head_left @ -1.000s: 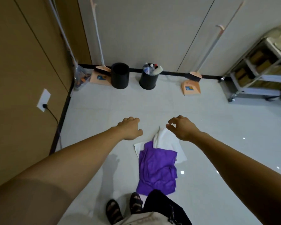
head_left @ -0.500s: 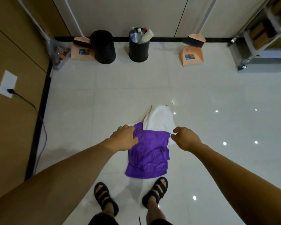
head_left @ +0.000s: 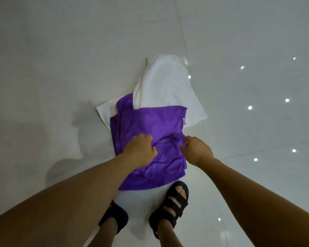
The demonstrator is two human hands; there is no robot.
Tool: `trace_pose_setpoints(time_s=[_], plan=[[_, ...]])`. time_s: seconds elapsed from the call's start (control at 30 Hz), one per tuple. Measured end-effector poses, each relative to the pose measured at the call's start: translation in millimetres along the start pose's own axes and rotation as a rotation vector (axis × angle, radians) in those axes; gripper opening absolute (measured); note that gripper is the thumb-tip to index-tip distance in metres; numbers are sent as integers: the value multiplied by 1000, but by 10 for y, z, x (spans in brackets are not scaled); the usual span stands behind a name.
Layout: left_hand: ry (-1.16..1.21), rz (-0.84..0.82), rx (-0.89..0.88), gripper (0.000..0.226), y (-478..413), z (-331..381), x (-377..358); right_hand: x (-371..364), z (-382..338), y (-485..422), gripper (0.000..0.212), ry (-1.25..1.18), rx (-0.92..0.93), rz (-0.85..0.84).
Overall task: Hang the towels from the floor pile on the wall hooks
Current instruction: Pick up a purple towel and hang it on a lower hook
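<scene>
Left hand (head_left: 140, 151) and right hand (head_left: 196, 151) reach down together onto a purple towel (head_left: 150, 125) at the top of a small pile on a glossy tiled floor (head_left: 61, 50). The left hand's fingers are curled with the knuckles resting on the cloth, apparently gathering a fold; whether it has a real hold cannot be told from this angle. The right hand, thumb and fingers bent toward each other, sits at the towel's right side where the fabric puckers between the two hands, and appears to be starting a pinch rather than holding firmly.

The step in hand looks like the first pick-up: no towel has left the floor. The next move probably calls for both hands to close on the purple cloth and lift it clear without dragging the white towel (head_left: 166, 82) beneath it, which spreads out beyond the purple one, away from the person. Black sandals (head_left: 169, 205) stand just behind the pile's near edge. No wall hooks are in view, so the carry would mean standing and turning to find them.
</scene>
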State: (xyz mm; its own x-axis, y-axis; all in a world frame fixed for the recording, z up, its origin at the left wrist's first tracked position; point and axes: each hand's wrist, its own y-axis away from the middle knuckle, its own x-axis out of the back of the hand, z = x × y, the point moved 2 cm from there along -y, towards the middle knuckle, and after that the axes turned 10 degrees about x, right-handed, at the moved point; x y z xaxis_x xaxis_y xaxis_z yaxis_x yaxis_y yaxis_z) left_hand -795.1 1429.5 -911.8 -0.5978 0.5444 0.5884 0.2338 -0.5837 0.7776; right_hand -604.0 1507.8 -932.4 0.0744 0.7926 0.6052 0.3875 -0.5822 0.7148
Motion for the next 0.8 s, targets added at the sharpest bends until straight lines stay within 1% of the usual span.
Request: trace_pose_setpoints(time_s=[0.1,0.17,0.23,0.37,0.47,0.5,0.57,0.63,0.73,0.8], plan=[[31,48,-19,42,-474,-128,-459,-501,257,-474,39,37,-2,1],[59,85,-37,38,-679,-196,-678,-735,377,-728,45,65,-19,63],[84,106,-52,37,-800,-243,-848,-923,462,-921,45,39,-64,118],[101,115,-68,37,-834,-296,-1048,-1155,526,-1072,30,-69,-110,210],[102,99,-57,37,-733,-317,-1087,-1123,468,-976,25,0,-105,240],[102,96,-56,37,-686,-321,-1076,-1080,435,-919,23,-14,-95,269],[101,99,-56,37,-570,-323,-1001,-942,340,-757,14,-181,-43,362],[112,113,-53,40,-407,-304,-842,-752,204,-529,14,-369,33,425],[134,128,-72,47,-47,-182,-434,-356,-108,-65,13,-589,90,448],[147,119,-98,58,243,-63,-52,-36,-389,300,17,-694,137,446]])
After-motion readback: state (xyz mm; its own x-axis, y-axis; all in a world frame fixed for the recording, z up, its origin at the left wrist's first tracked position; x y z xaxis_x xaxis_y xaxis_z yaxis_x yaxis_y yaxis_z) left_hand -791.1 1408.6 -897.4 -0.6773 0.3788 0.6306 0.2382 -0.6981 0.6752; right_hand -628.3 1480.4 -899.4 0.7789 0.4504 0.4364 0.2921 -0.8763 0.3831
